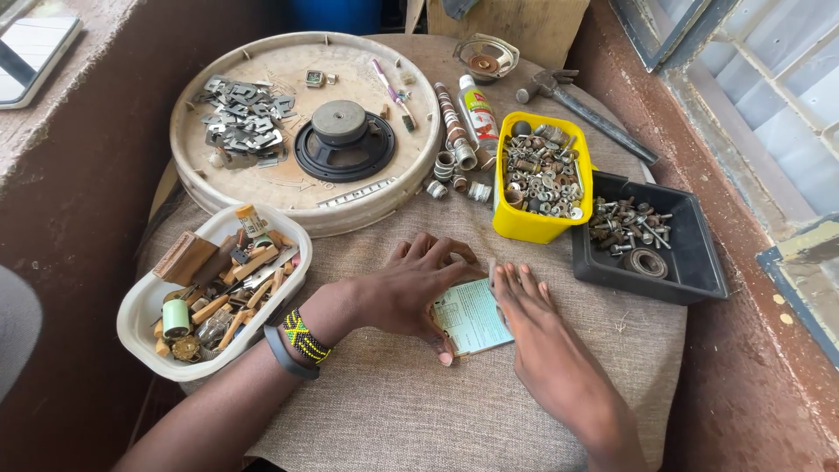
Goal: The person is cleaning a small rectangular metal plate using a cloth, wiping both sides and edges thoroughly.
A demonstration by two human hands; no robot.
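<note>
A small pale green printed card or flat packet (472, 319) lies on the burlap-covered table (419, 411). My left hand (411, 284) lies across its upper left part, fingers curled over its top edge, thumb at its lower left corner. My right hand (529, 328) lies flat along its right edge, fingers pointing away from me. Both hands touch the card; I cannot tell whether either one grips it.
Yellow tub (524, 223) of nuts and washers, black tray (690, 262) of bolts, white tub (140, 323) of wooden and metal bits, round tray (262, 188) with a speaker (343, 144) and metal clips. Hammer (585, 109), glue bottle (478, 107), small metal rings (454, 170) behind.
</note>
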